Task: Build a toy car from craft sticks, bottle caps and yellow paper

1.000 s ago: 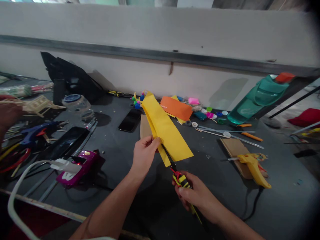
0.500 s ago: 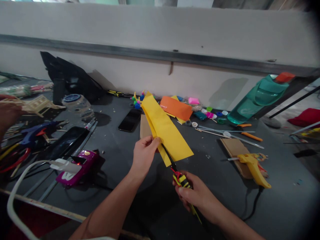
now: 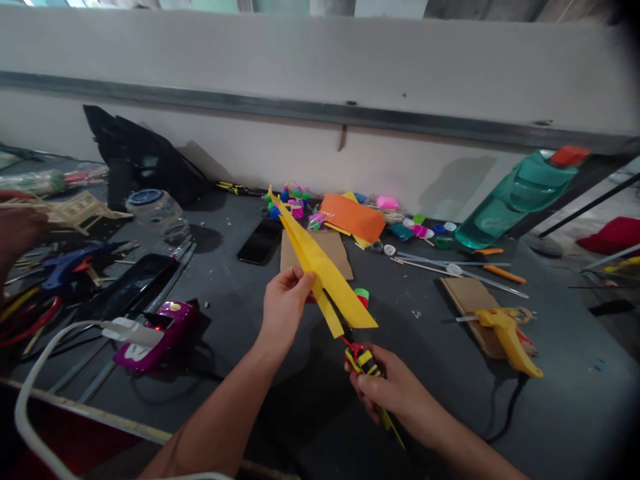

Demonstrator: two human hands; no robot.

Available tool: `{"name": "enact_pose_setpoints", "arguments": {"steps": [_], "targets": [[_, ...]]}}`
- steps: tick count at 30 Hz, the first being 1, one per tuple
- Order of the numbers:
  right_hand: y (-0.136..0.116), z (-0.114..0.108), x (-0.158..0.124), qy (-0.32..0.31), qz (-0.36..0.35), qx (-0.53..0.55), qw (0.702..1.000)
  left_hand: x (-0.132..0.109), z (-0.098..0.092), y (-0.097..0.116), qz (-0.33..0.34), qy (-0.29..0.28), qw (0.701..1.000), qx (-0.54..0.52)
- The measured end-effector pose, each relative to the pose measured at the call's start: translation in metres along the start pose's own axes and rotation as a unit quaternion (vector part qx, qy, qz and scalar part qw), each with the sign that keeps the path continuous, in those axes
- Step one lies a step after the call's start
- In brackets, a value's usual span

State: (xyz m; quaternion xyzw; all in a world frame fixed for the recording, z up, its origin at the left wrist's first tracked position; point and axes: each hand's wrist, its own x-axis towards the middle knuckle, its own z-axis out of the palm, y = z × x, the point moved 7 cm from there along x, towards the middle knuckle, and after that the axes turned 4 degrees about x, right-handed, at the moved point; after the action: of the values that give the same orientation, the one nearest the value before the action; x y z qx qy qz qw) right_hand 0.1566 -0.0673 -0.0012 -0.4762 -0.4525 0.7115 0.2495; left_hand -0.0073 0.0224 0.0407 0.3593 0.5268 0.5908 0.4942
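Head view: my bare L hand [image 3: 283, 307] has thumb & fingers pinched on the long bright-yellow paper sheet [image 3: 340, 287], mid-length, up over the flat brown cardboard piece [image 3: 343, 259]; my bare R hand [image 3: 393, 390] is wrapped round the black-bladed tool w/ yellow-and-black handle [image 3: 366, 362], blade in the gap btwn narrow strip & wider part; prob. slitting; I'd hold paper taut, go straight, thumb clear of tip.

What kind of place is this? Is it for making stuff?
It looks like a craft workspace, probably for making things. On the dark table lie a yellow glue gun and pieces of cardboard, and the left hand holds a yellow sheet.
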Motion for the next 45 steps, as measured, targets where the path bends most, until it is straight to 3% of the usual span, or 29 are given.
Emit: {"name": "enact_pose_setpoints", "arguments": {"steps": [34, 45], "targets": [[0.003, 0.003, 0.003, -0.006, 0.023, 0.054, 0.998, 0.004, 0.000, -0.008, -0.017, -0.005, 0.999, 0.037], [0.000, 0.003, 0.002, -0.014, 0.022, 0.059, 0.998, 0.013, -0.012, -0.006, 0.034, 0.025, 0.994, 0.104]]}}
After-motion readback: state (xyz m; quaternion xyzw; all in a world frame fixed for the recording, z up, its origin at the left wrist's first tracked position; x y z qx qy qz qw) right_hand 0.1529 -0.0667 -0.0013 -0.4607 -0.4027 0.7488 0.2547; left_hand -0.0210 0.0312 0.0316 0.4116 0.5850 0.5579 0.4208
